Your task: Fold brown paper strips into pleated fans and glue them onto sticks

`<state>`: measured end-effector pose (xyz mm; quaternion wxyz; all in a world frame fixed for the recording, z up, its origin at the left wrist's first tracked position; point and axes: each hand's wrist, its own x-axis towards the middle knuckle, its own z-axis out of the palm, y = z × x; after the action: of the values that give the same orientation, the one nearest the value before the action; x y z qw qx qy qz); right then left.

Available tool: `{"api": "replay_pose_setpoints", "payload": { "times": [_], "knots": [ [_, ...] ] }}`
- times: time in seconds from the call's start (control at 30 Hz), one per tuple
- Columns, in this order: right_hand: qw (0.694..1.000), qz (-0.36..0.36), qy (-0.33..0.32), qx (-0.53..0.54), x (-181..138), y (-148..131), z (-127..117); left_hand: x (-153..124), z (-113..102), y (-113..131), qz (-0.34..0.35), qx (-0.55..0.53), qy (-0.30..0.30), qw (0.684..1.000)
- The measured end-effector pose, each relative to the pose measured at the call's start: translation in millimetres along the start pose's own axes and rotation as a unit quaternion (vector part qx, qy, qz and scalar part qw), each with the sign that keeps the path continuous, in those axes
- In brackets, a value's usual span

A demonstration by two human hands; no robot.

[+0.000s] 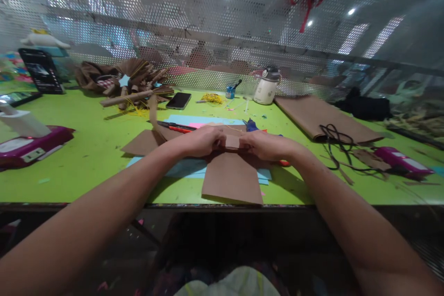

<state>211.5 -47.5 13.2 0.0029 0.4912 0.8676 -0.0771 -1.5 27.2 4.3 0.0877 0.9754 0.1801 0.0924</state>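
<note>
One left hand and one right hand, on my feed, pinch folded brown paper over flat blue sheets, near centre.

A white bottle stands right of a flat-lying phone, before a perforated screen

Single wide-angle view from the wearer's head, facing forward and down across a lime-green table toward a perforated screen; the left hand and right hand are near, mid-frame, with pale clothing at the bottom edge.
</note>
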Motion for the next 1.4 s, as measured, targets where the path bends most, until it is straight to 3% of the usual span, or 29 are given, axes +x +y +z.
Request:
{"api": "replay_pose_setpoints", "payload": {
  "times": [0.3, 0.5, 0.67, 0.8, 0.9, 1.07, 1.17, 1.4],
  "knots": [
    [1.0, 0.001, -0.019, -0.019, -3.7, -1.2, -2.1, -2.9, -5.5, 4.9, 0.009, 0.009, -0.018, 1.0],
    [0.997, -0.002, -0.021, -0.072, -1.7, -8.4, -3.2, -3.2, -4.5, 9.5, 0.041, 0.068, 0.001, 0.997],
    [0.992, 0.027, 0.003, -0.119, -1.4, -14.7, -3.6, -3.6, -6.9, 15.1, 0.018, 0.08, 0.006, 0.997],
    [0.99, 0.017, 0.048, -0.128, -5.0, -22.9, -6.9, -3.7, -18.0, 20.7, -0.03, 0.011, 0.003, 0.999],
    [0.984, -0.003, 0.122, -0.128, -5.0, -31.3, -6.7, -3.3, -27.7, 20.1, -0.069, -0.062, 0.0, 0.996],
    [0.961, -0.03, 0.225, -0.156, 2.4, -37.9, -2.0, -8.4, -38.6, 11.4, -0.066, -0.194, -0.074, 0.976],
    [0.946, -0.029, 0.268, -0.179, 6.5, -35.2, -0.8, -12.3, -38.8, 10.9, -0.09, -0.277, -0.072, 0.954],
    [0.923, -0.041, 0.34, -0.177, 13.1, -26.2, 3.9, -13.0, -26.7, 11.8, -0.159, -0.461, -0.063, 0.871]
  ]
}}
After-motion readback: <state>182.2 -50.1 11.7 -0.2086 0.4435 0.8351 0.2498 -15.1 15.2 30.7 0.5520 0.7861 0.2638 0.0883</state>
